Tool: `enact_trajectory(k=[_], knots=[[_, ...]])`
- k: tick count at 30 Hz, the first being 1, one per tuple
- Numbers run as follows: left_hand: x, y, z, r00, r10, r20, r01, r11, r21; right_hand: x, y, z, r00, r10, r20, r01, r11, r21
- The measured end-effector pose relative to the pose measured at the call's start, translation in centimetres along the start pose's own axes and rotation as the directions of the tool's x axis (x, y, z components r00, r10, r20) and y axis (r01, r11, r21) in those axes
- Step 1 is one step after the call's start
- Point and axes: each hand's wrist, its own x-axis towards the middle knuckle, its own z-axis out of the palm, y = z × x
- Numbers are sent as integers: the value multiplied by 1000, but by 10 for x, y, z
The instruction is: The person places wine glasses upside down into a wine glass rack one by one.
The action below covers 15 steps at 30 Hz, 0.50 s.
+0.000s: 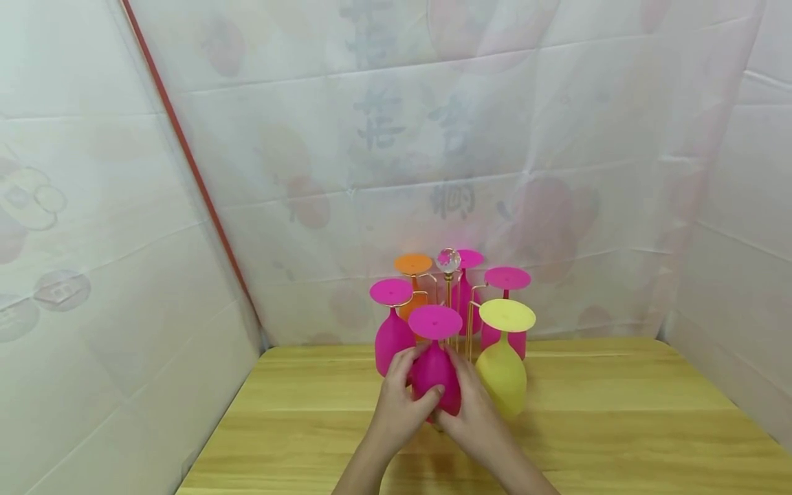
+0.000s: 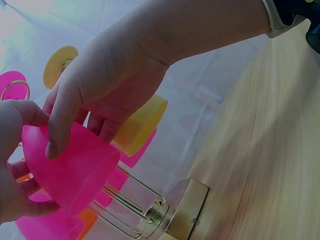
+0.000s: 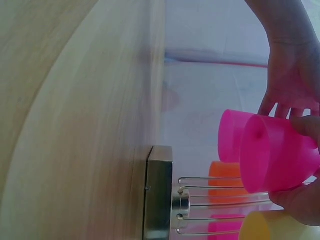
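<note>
A magenta goblet [image 1: 435, 375] hangs upside down at the front of a gold wire rack [image 1: 470, 330], its round foot uppermost. From the left, my left hand [image 1: 399, 405] grips its bowl, thumb across the front. My right hand [image 1: 473, 412] holds the same bowl from the right, fingers along its side. In the right wrist view the goblet [image 3: 280, 155] shows its open mouth, apart from the rack's base [image 3: 159, 200]. A yellow goblet [image 1: 504, 378] hangs just beside my right hand. Another magenta goblet [image 1: 394, 340] hangs behind my left hand.
Farther round the rack hang an orange goblet [image 1: 413, 264] and two more magenta ones. A clear faceted ball [image 1: 448, 260] tops its central post. Everything stands on a wooden table [image 1: 297, 426], with pale printed sheeting [image 1: 322, 151] behind and at both sides.
</note>
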Motion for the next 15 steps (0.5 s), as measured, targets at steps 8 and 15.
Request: enact_trajectory(k=[8,15], knots=[[0,0,1,1000,-6,2,6,1000,9,-1,1,1,1000,-3,-4,3,1000,4],[0,-2,1,1000,7,-1,-7,1000,19,0,1,1,1000,-17,-6,17,1000,5]])
